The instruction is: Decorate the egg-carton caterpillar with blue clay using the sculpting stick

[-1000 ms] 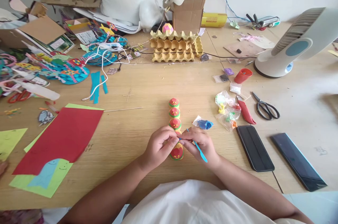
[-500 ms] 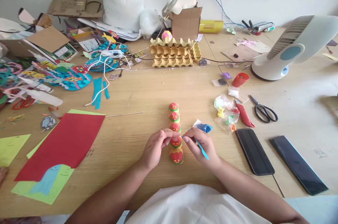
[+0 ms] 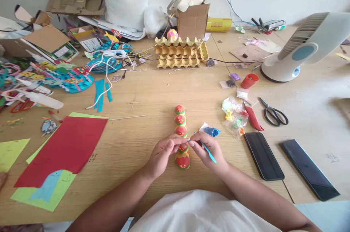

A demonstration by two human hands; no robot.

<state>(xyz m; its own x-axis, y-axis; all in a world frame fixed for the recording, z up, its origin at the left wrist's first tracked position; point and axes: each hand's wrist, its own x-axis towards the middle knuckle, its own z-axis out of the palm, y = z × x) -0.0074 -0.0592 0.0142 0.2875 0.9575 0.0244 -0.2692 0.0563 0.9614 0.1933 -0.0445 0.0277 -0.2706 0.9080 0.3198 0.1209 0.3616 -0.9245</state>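
A row of several egg-carton cups (image 3: 182, 161), painted red and green with yellow smiling faces, runs away from me on the table. My left hand (image 3: 163, 151) hovers over the nearer cups, partly covering them, its fingers stretched out and the index fingertip meeting my right fingers. Between the thumb and index finger of my right hand (image 3: 207, 148) is a tiny blue bit (image 3: 189, 140), apparently clay. That hand also keeps a blue plastic modelling tool (image 3: 210, 154) tucked in its fingers. Just beyond lies an opened packet of blue clay (image 3: 212, 131).
At right are clay bags (image 3: 232, 111), a red-handled cutter (image 3: 254, 117), scissors (image 3: 275, 113), two phones (image 3: 264, 155) and a white fan (image 3: 294, 51). Egg cartons (image 3: 179, 57) stand at the back. Red paper (image 3: 65, 148) and craft pieces (image 3: 68, 78) cover the left.
My hands stay almost in place, fingertips still together; the left index finger has shifted slightly right against the blue bit. The view has tilted a little.
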